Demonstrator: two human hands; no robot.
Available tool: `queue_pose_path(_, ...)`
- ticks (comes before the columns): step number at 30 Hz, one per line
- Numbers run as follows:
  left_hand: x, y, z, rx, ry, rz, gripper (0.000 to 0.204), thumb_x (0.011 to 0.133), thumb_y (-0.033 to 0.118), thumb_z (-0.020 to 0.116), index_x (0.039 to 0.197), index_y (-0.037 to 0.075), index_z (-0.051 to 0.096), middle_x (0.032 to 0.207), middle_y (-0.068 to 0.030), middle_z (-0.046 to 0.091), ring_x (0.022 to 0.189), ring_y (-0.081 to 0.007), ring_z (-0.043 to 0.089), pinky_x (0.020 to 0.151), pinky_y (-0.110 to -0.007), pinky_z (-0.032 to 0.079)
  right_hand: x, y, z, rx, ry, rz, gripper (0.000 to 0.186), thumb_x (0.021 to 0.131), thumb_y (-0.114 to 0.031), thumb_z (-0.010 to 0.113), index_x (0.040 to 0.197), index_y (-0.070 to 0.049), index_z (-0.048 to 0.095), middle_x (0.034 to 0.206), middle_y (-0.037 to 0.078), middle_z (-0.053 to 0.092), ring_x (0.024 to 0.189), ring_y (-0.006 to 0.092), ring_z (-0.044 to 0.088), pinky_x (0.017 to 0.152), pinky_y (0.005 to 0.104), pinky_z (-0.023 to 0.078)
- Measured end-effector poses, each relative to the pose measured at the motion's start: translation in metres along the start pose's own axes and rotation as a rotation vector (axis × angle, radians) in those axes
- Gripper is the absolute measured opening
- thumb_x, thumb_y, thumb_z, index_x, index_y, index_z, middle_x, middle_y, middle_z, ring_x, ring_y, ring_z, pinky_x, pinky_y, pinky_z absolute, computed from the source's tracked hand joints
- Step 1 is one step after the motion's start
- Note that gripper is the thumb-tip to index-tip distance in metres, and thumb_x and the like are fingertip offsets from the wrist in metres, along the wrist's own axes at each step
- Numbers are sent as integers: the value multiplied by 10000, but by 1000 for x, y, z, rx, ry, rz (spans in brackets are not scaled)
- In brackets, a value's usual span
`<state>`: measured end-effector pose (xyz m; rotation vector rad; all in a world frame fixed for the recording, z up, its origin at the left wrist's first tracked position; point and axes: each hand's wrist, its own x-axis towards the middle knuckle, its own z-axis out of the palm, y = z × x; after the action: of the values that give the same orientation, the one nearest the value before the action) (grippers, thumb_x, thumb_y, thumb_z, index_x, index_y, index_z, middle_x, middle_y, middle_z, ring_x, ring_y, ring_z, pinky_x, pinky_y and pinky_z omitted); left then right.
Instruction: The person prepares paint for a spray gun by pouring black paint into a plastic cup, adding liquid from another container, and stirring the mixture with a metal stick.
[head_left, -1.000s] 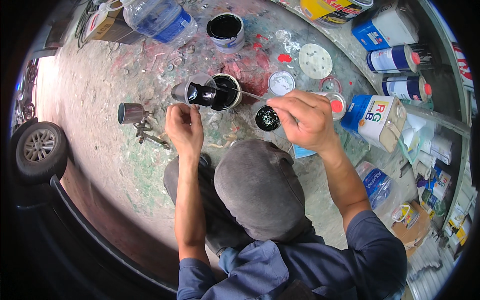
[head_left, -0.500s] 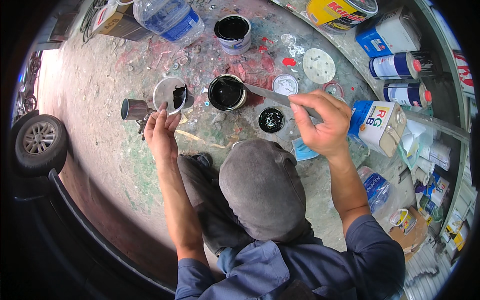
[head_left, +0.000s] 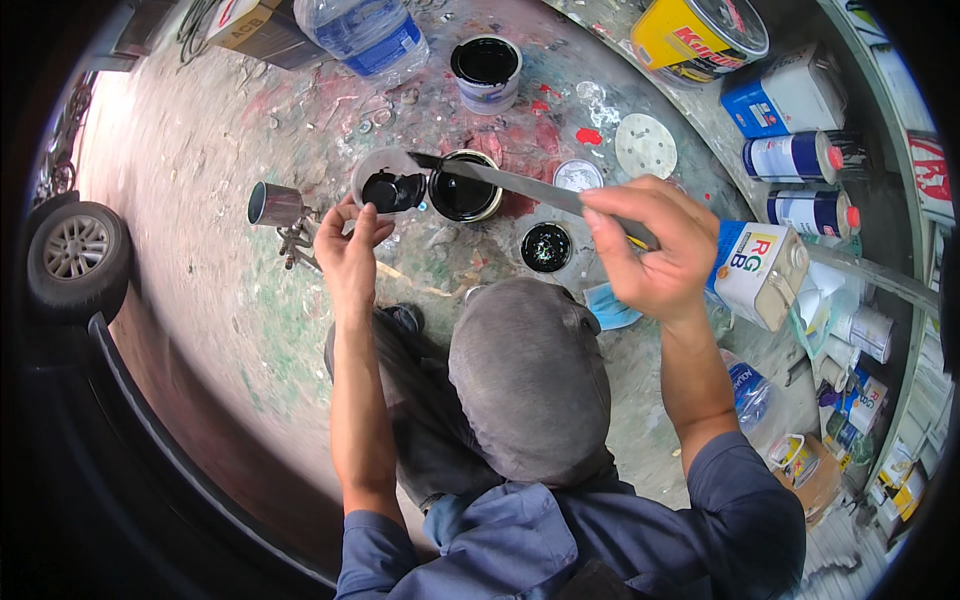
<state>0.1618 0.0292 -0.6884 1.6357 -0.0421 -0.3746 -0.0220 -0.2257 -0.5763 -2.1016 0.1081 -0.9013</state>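
Observation:
My left hand (head_left: 347,248) grips the rim of a translucent plastic cup (head_left: 384,160) with black paint inside, tilted beside an open can (head_left: 496,202) of black paint. In my right hand (head_left: 655,248) is a long metal spatula (head_left: 530,188), its handle pinched between thumb and fingers. The spatula's blade crosses above the can, and its black-coated tip reaches the cup's right edge; whether it touches the cup I cannot tell. A paint-wet black lid (head_left: 546,247) lies right of the can. Left of the cup is a spray gun (head_left: 278,206) with a metal pot.
Another tub of black paint (head_left: 487,98) and a large water bottle (head_left: 372,40) stand farther off. A white lid (head_left: 577,176) and a sanding disc (head_left: 646,146) lie to the right. Several tins, including a yellow bucket (head_left: 665,40), line the right side. A car wheel (head_left: 78,250) is at left.
My left hand has brought the cup rightward, close to the can, and tilted it so more black paint shows. The spatula's tip has shifted left from the can to the cup's edge.

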Motion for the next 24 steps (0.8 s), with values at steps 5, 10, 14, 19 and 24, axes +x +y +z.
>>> queue_pose_path(5, 0, -6, 1, -77, -5, 4, 113, 953, 46, 598, 863, -15, 570, 1060, -168, 664, 763, -198, 705, 713, -323, 626, 29, 15, 52, 69, -219, -9, 198, 774, 10, 697, 972, 1, 708, 815, 144, 712, 714, 231, 705, 602, 305, 529)
queue_pose_path(10, -5, -12, -7, -170, 70, -49, 86, 949, 37, 570, 880, -14, 570, 1174, -235, 647, 760, -216, 707, 726, -342, 628, 31, 48, 105, 500, -254, 406, 506, 857, -66, 669, 1330, 23, 512, 1076, 242, 687, 938, 292, 714, 765, 358, 574)
queue_pose_path(14, 2, -29, -40, -276, 160, -114, 81, 964, 44, 534, 907, -13, 542, 1234, -282, 612, 837, -247, 711, 791, -368, 622, 15, 71, 105, 525, -295, 561, 606, 899, -33, 622, 1450, 11, 372, 1314, 220, 566, 1178, 244, 601, 942, 351, 515)
queue_pose_path(19, 6, -39, -42, -447, 244, -108, 80, 950, 35, 573, 880, 0, 557, 1216, -253, 629, 866, -243, 713, 784, -341, 625, -60, 166, 100, 45, -408, 553, 716, 767, 47, 598, 1447, -7, 383, 1383, 215, 528, 1262, 318, 552, 1002, 397, 491)
queue_pose_path(24, 4, -52, -50, -458, 269, -145, 81, 955, 42, 569, 887, -1, 552, 1233, -258, 621, 905, -254, 711, 799, -350, 625, -102, 164, 134, 8, -485, 498, 1007, 644, -78, 814, 1488, -61, 264, 1475, 212, 396, 1371, 362, 402, 1126, 432, 358)
